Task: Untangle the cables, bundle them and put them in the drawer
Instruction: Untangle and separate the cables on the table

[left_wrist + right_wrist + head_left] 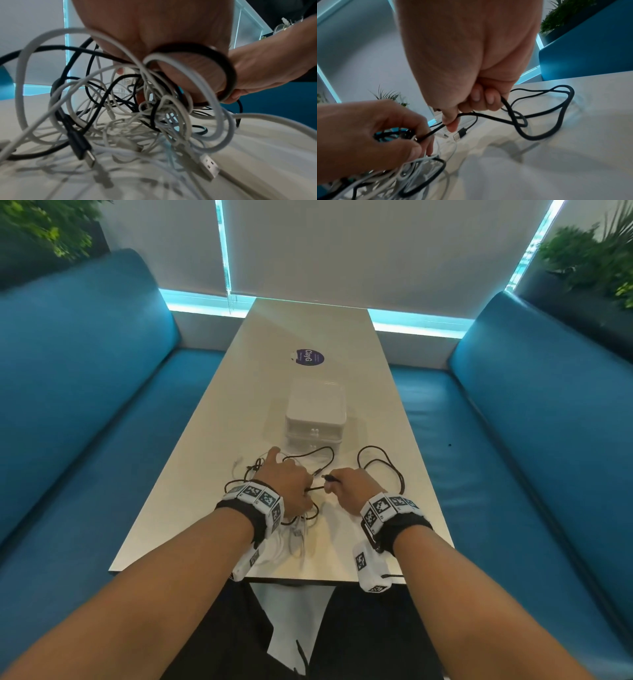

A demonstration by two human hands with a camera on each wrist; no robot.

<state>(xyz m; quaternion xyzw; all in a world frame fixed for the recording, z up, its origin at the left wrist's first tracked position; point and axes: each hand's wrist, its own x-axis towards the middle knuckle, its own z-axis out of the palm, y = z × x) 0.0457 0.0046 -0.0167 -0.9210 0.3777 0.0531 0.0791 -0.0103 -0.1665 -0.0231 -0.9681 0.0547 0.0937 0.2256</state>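
A tangle of black and white cables (154,108) lies on the near end of the table (191,508). My left hand (287,481) grips this knot from above, with loops wound around its fingers (197,75). A black cable (539,119) is gripped in my right hand (346,484), which is a little to the right of the left one. A short taut stretch (317,487) runs between the two hands. The rest of the black cable loops on the table at the right (383,463). Beyond the hands stands a white two-drawer box (315,419), both drawers closed.
A round purple sticker (309,357) lies farther along the table. Blue benches (85,405) flank the table on both sides (531,440). Potted plants (589,258) stand behind the benches. Loose USB plugs, a black one (82,152) and a white one (209,166), hang from the tangle.
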